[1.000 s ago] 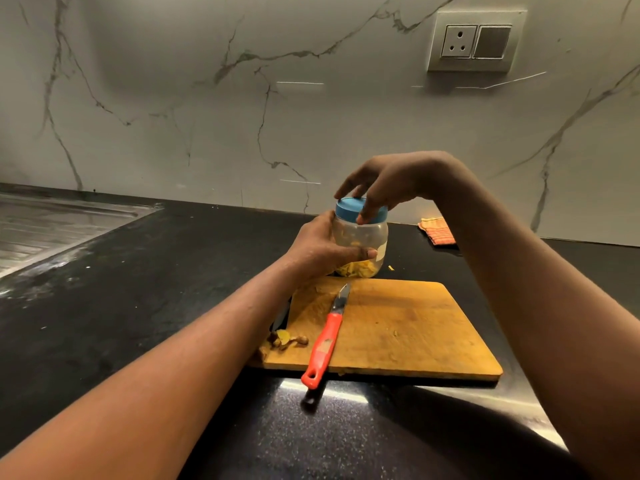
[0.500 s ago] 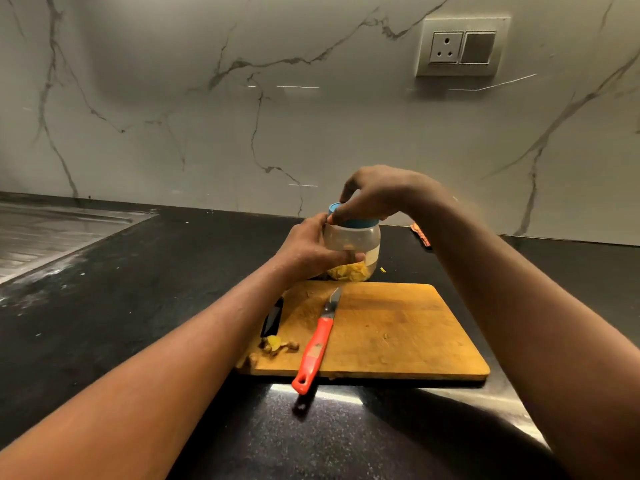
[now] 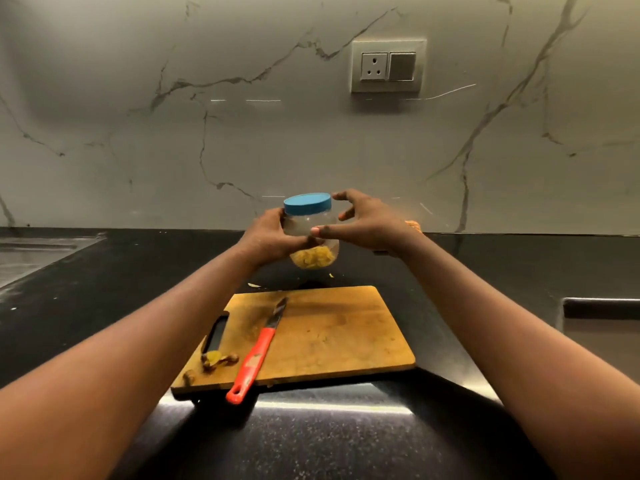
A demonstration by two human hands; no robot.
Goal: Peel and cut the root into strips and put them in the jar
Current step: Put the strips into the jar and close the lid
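Observation:
A clear plastic jar (image 3: 308, 226) with a blue lid (image 3: 307, 203) on it is up in the air above the black counter, behind the wooden cutting board (image 3: 339, 337). Yellow root strips (image 3: 313, 258) lie in its bottom. My left hand (image 3: 270, 237) grips the jar's left side. My right hand (image 3: 370, 226) is at its right side: the thumb touches the jar's front and the fingers are loosely curled beside the lid. A red-handled knife (image 3: 256, 355) lies on the board, and brown peel scraps (image 3: 216, 360) sit at the board's near left corner.
A black tool (image 3: 214, 332) lies at the board's left edge. A steel sink (image 3: 31, 254) is at the far left, and an orange cloth (image 3: 412, 225) lies by the wall behind my right hand. A recessed edge (image 3: 602, 306) cuts into the counter at right.
The jar has risen off the counter in my left hand. My right hand has come off the top of the lid and moved to the jar's right side.

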